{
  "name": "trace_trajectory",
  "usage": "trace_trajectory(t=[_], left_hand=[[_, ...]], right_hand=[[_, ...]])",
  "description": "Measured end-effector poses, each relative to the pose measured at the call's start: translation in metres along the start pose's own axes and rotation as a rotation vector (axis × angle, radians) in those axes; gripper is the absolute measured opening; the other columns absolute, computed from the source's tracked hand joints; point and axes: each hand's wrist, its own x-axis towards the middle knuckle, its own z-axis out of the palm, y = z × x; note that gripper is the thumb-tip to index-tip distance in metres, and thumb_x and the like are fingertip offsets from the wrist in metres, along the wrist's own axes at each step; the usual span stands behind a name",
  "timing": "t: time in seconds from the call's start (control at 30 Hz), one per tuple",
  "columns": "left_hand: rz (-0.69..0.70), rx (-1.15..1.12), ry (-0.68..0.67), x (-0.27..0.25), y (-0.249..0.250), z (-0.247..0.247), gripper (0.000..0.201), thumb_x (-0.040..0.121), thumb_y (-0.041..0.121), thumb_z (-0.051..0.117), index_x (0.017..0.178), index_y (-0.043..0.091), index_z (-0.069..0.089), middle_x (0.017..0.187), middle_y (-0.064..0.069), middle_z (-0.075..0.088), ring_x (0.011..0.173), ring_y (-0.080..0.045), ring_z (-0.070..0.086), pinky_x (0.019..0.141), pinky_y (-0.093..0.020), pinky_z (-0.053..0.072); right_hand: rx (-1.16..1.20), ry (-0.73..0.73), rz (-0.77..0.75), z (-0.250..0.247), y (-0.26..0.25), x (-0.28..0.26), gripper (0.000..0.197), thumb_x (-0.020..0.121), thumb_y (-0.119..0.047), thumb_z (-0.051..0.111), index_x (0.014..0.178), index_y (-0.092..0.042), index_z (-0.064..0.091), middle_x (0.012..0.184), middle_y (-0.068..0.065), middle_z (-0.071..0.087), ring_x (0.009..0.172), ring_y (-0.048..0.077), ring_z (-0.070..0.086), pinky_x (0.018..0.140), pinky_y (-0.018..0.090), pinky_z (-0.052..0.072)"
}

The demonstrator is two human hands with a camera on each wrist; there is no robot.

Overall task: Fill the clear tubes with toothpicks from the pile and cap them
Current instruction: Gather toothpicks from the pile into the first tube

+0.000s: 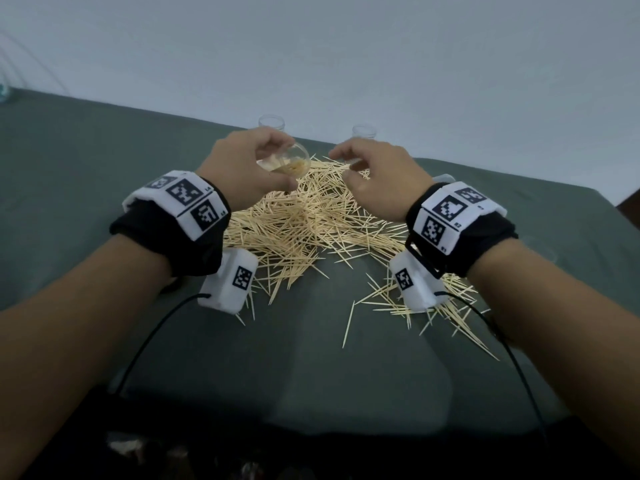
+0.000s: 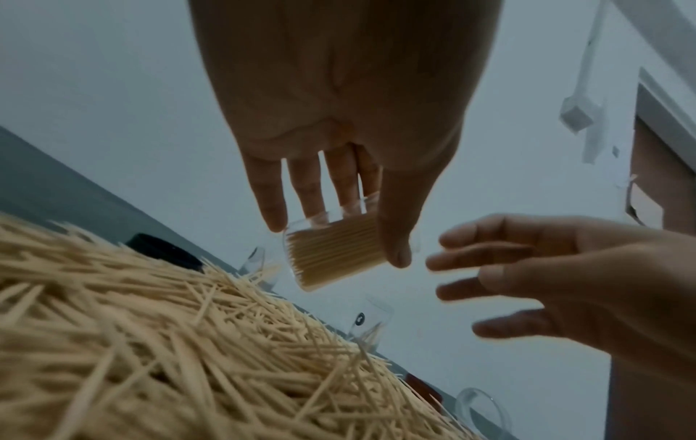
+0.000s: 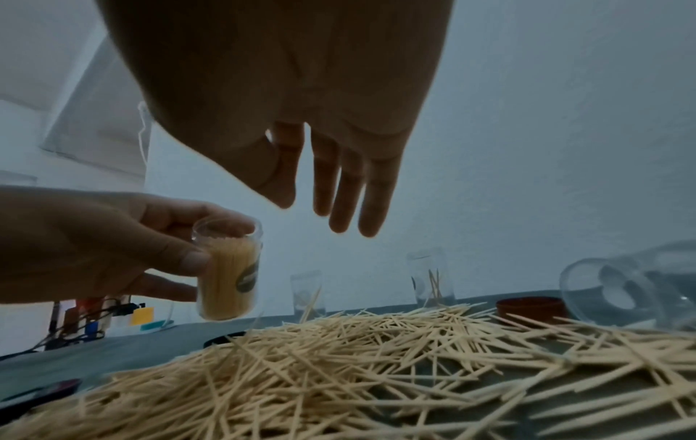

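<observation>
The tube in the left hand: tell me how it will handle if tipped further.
The tube, uncapped and packed with toothpicks, would probably spill them. Its smooth clear wall looks slippery, and the left hand grips it with fingertips only. It probably rolls if laid down.

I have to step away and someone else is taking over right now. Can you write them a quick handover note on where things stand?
Left hand: grips a clear tube, packed with toothpicks, still uncapped, held above the pile.
Right hand: open, empty, fingers relaxed beside the tube.
On the table: two upright tubes behind the pile hold only a few stray picks; another clear tube lies on its side at the right. A brown cap sits near it, a black cap on the far left of the pile.
Done: one tube filled.
Left: cap it, then fill and cap the others.
</observation>
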Motion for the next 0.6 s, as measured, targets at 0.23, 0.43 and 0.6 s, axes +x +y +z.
trace_trajectory(t=[0.23,0.43,0.6], left_hand=[[0.001,0.013,0.025,-0.001,-0.007,-0.006,0.062,0.070,0.031,0.085,0.127,0.027,0.060,0.123,0.011,0.064,0.112,-0.005,0.059,0.098,-0.020,0.040],[-0.007,-0.005,0.020,0.000,-0.007,-0.006,0.062,0.070,0.033,0.085,0.127,0.026,0.060,0.121,0.012,0.065,0.111,-0.005,0.060,0.098,-0.021,0.042],[0.001,0.000,-0.002,0.002,-0.003,-0.003,0.063,0.071,0.037,0.084,0.128,0.026,0.059,0.122,0.011,0.065,0.111,-0.005,0.060,0.094,-0.019,0.040]], right_hand=[[-0.255,-0.307,-0.086,0.021,-0.011,0.023,0.049,0.086,-0.061,0.055,0.131,-0.040,0.054,0.141,-0.007,0.051,0.129,0.016,0.047,0.107,0.038,0.037],[-0.413,-0.423,-0.084,0.039,-0.014,0.030,0.064,0.072,-0.080,0.052,0.117,-0.036,0.063,0.113,-0.010,0.066,0.103,0.015,0.061,0.093,0.039,0.050],[-0.434,-0.418,-0.038,0.025,0.001,0.024,0.033,0.084,-0.063,0.055,0.087,-0.032,0.065,0.088,-0.012,0.066,0.086,0.012,0.062,0.082,0.036,0.053]])
